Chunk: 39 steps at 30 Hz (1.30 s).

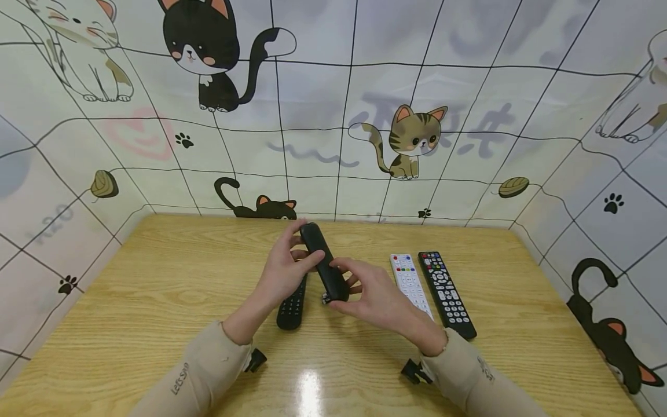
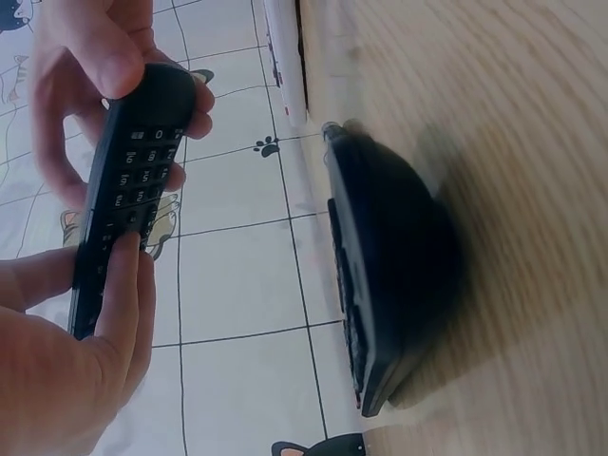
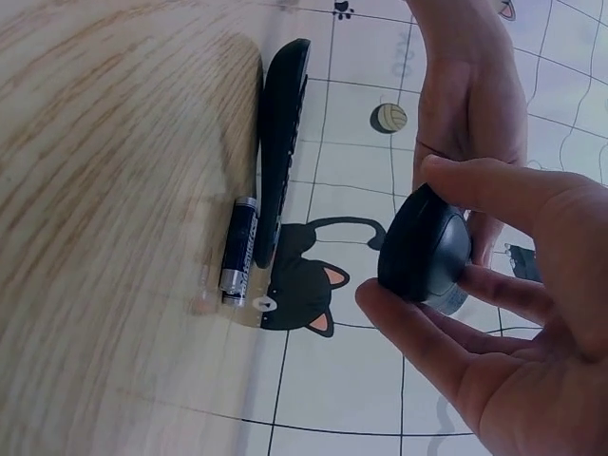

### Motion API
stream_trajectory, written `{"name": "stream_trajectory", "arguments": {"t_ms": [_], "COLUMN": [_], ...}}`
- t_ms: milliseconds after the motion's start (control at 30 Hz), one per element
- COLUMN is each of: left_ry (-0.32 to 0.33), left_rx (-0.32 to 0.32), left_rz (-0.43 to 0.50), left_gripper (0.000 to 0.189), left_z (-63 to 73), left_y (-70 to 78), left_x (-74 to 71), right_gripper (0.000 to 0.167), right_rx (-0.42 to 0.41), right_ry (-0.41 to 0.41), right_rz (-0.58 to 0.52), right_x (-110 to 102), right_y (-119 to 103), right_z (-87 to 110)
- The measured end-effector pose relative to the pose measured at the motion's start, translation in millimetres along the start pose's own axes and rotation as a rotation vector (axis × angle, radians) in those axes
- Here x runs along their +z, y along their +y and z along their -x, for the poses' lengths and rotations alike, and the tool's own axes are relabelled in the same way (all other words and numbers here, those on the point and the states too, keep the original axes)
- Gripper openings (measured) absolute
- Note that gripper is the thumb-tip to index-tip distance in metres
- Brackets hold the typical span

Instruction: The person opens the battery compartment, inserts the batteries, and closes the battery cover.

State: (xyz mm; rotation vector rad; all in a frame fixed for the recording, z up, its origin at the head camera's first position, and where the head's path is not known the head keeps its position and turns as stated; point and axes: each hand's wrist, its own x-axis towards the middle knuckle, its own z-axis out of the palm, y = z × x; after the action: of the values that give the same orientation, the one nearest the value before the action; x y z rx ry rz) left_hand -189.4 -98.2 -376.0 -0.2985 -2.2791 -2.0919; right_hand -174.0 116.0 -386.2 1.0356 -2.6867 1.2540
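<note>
Both hands hold a black remote control [image 1: 331,277] above the table, its plain back toward the head camera. My left hand [image 1: 278,272] grips the far end, thumb across the back. The near end is pinched by my right hand [image 1: 380,298] between thumb and fingers. In the left wrist view the number buttons of the held remote [image 2: 142,180] show. Beneath the hands a second black remote [image 1: 290,311] lies on the table, partly covered by the left hand. Beside it, batteries [image 3: 239,247] lie on the table in the right wrist view; in the head view they are mostly hidden.
To the right of the hands, a white remote [image 1: 409,279] and a longer black remote [image 1: 447,294] lie side by side, buttons up; the right hand and forearm partly cover the white one. The wooden table [image 1: 172,278] ends at a cat-print cloth backdrop [image 1: 312,150] behind and at both sides.
</note>
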Motion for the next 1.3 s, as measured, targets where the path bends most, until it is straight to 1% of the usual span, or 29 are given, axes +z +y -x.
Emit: {"name": "stream_trajectory", "arguments": {"t_ms": [133, 200, 400, 700, 967, 1067, 1200, 1300], "left_ry": [0.007, 0.008, -0.001, -0.016, 0.022, 0.027, 0.026, 0.033], "left_rx": [-0.002, -0.003, 0.022, 0.045, 0.059, 0.066, 0.091, 0.1], "left_rz": [0.0, -0.017, -0.063, -0.024, -0.053, -0.043, -0.044, -0.066], "left_gripper": [0.067, 0.068, 0.069, 0.068, 0.067, 0.066, 0.064, 0.062], "left_z": [0.0, 0.3, 1.2, 1.9, 2.2, 2.6, 2.7, 2.5], "left_y": [-0.6, -0.7, -1.5, -3.5, -6.0, -5.1, -3.9, -3.8], "left_x": [1.6, 2.3, 3.6, 5.5, 8.6, 9.8, 11.0, 11.1], "right_gripper": [0.064, 0.063, 0.061, 0.06, 0.062, 0.063, 0.064, 0.065], "right_rx": [-0.001, -0.007, -0.009, 0.017, 0.032, 0.037, 0.046, 0.062], "right_ry": [-0.013, -0.014, -0.018, -0.021, -0.003, 0.007, 0.017, 0.019], "right_rz": [0.017, 0.031, 0.049, 0.068, 0.134, 0.15, 0.163, 0.166], "right_x": [0, 0, 1, 0, 1, 1, 1, 1], "right_y": [1, 2, 3, 2, -2, -3, -4, -4], "right_z": [-0.9, -1.2, -1.1, -0.5, 0.3, 0.0, -0.5, -0.9]}}
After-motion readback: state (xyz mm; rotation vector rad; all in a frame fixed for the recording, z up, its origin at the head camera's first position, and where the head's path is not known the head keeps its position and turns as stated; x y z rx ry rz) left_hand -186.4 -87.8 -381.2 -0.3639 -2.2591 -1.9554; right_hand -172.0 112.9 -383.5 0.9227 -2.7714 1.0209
